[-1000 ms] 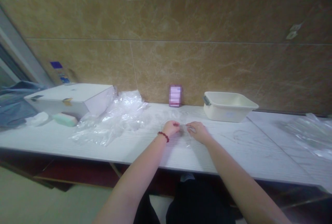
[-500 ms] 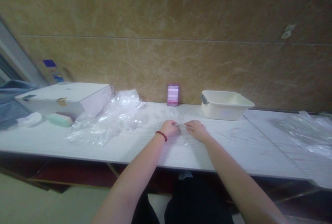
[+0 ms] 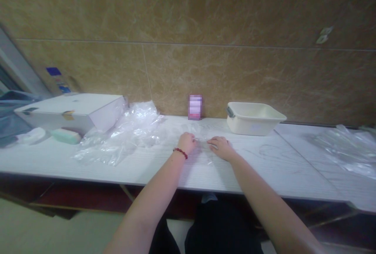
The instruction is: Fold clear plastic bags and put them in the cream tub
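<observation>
A thin, clear plastic bag [image 3: 202,140] lies on the white table between my two hands, its outline hard to make out. My left hand [image 3: 187,142], with a red bead bracelet at the wrist, is closed in a pinch at the bag's left side. On the opposite side, the bent fingers of my right hand [image 3: 220,147] grip the film low over the tabletop. A small gap separates the hands, and a strip of film spans it. The right thumb is mostly hidden.
A cream plastic tub [image 3: 255,124] stands behind my right hand. A small pink-purple pack [image 3: 195,107] leans on the wall. Crumpled clear plastic [image 3: 126,132], a white box [image 3: 70,107] and a pale green block [image 3: 66,136] are at left. More clear bags [image 3: 346,148] lie far right.
My left hand has shifted slightly left and away from me, widening the gap between the hands. My right hand stays nearly in place, its fingers a little flatter.
</observation>
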`<action>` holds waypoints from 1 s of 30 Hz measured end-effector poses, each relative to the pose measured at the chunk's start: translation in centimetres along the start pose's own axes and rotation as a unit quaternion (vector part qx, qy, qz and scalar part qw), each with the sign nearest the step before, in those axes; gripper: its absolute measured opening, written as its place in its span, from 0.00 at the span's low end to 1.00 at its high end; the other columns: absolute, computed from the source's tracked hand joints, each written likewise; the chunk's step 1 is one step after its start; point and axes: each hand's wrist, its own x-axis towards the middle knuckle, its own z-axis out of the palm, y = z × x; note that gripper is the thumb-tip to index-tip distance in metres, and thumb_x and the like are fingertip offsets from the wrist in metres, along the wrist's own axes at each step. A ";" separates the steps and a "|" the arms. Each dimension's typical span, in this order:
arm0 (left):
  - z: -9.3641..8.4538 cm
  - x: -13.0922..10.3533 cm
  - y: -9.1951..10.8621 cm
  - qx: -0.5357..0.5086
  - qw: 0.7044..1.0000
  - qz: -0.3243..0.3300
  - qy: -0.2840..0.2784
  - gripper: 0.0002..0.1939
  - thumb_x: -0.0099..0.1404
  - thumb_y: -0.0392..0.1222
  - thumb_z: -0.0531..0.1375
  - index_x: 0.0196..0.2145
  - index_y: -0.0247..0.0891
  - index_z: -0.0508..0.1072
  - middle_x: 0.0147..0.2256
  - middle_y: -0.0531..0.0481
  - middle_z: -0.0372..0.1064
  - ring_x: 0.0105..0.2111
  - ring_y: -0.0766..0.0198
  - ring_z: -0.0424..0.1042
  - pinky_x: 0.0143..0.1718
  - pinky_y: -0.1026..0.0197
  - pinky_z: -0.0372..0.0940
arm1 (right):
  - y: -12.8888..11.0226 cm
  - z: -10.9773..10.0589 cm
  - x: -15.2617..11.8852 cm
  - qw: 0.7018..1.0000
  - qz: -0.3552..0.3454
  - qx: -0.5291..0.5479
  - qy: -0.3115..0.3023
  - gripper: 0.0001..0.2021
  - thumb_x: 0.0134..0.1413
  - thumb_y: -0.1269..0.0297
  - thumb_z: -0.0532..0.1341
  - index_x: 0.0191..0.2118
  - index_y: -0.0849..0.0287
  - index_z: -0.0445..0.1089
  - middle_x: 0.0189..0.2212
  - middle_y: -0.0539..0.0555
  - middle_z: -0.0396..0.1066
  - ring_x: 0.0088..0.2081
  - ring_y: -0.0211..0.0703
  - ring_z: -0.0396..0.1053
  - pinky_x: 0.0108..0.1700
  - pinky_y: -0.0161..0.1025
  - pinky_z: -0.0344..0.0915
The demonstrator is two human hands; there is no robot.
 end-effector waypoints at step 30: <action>-7.1 1.9 -8.4 0.153 0.983 -0.096 -0.016 0.14 0.54 0.42 0.50 0.29 0.35 0.73 0.32 0.44 0.71 0.35 0.60 0.68 0.36 0.65 0.60 | -6.0 -1.9 11.8 0.988 -0.141 -0.052 -0.027 0.14 0.50 0.62 0.51 0.40 0.57 0.67 0.40 0.56 0.66 0.43 0.43 0.61 0.45 0.39 0.55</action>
